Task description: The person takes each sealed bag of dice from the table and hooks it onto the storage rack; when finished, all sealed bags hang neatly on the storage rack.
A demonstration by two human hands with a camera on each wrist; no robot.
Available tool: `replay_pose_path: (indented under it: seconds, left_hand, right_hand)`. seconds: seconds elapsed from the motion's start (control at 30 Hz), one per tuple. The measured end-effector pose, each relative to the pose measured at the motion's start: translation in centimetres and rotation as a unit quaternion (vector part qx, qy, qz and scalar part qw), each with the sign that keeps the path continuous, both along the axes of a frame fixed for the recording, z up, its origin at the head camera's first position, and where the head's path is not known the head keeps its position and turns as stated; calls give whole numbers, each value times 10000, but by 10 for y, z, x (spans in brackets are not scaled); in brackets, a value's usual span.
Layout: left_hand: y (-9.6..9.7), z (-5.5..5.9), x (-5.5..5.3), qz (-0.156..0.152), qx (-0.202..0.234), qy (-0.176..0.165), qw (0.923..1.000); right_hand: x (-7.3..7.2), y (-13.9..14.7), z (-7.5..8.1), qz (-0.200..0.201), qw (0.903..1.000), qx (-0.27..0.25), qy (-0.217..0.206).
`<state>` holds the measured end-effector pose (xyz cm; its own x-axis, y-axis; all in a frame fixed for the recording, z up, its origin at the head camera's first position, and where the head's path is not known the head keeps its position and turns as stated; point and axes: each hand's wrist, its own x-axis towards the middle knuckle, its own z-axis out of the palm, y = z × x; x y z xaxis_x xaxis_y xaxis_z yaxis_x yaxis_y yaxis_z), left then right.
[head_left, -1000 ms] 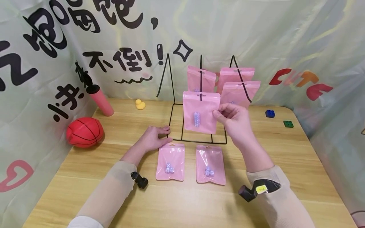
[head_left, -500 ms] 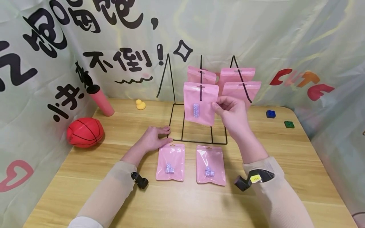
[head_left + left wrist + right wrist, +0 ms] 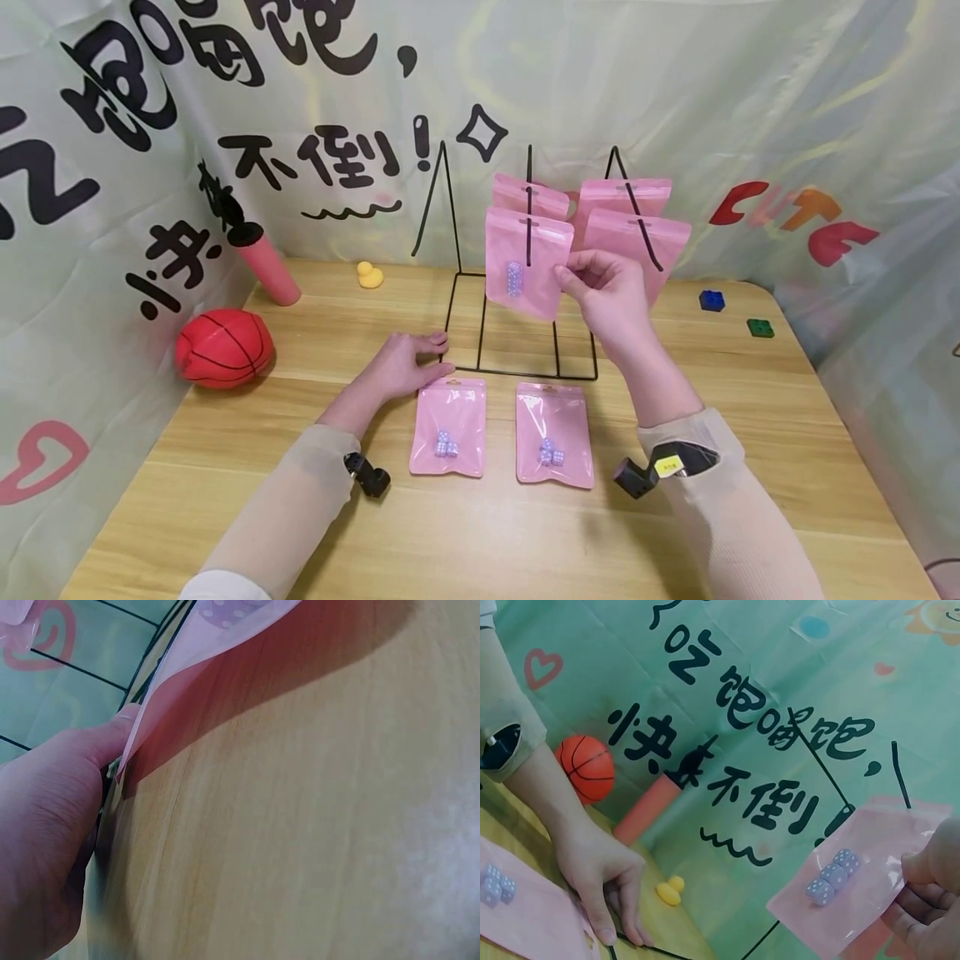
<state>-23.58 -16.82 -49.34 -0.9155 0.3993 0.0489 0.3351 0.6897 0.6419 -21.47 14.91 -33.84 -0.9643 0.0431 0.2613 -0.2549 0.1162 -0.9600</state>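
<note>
My right hand pinches the right edge of a pink zip bag with several lilac dice in a column. That bag is on the middle prong of the black wire rack, the prong's end sticking out in front. My left hand holds the rack's front left base corner between thumb and fingers; its thumb is beside a flat pink bag. Two pink bags with loose dice lie before the rack, a left bag and a right bag. The right wrist view shows the held bag close up.
Another pink bag hangs behind on the middle prong, and two more bags hang on the right prong. A red ball, pink pump and yellow duck stand left; blue and green bricks lie right.
The right hand and its bag have risen and moved back along the middle prong, so more of the prong shows in front. The left hand stays at the rack's corner.
</note>
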Motion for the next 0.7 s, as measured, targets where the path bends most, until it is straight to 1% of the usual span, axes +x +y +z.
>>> replay_pose_path:
  seconds: [0.13, 0.27, 0.47, 0.6, 0.7]
  left_hand:
    - [0, -1, 0, 15, -34, -26, 10000]
    - [0, -1, 0, 40, -74, -48, 10000]
    - [0, 0, 1, 71, -109, -76, 9999]
    - [0, 1, 1, 81, -111, -83, 9999]
    - [1, 2, 1, 70, -111, -69, 9999]
  right_hand:
    - [1, 5, -3, 102, 9996, 253, -15]
    - [5, 11, -6, 239, 9975, 668, -27]
    - [14, 24, -13, 527, 9892, 1365, 93]
    - [21, 34, -21, 680, 9843, 1613, 214]
    - [25, 41, -27, 752, 9818, 1730, 207]
